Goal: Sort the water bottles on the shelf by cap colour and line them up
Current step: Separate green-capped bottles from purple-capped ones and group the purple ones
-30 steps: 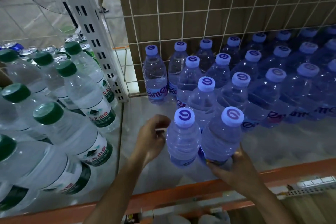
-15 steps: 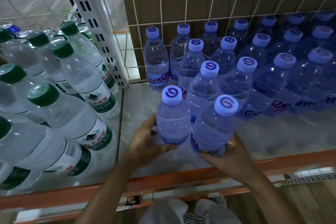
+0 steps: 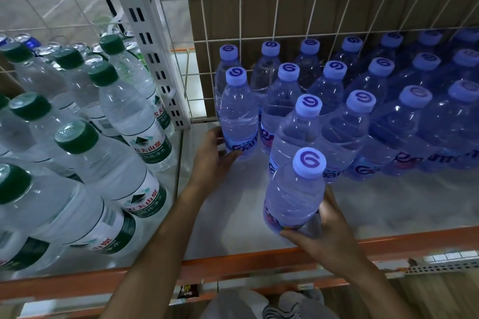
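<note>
- While the left hand [image 3: 211, 160] grips one blue-capped bottle [image 3: 237, 111], bare shelf [image 3: 248, 189] lies between hands.
- Right hand [image 3: 329, 235] clasps another bottle [image 3: 295, 197] by the orange edge [image 3: 233, 265]; green-capped bottles [image 3: 129, 116] stand leftward.

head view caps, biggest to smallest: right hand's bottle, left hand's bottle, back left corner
1. Cap on the bottle in the right hand, nearest the camera.
2-3. Cap on the bottle in the left hand and back-left corner cap: nearly alike.
</note>
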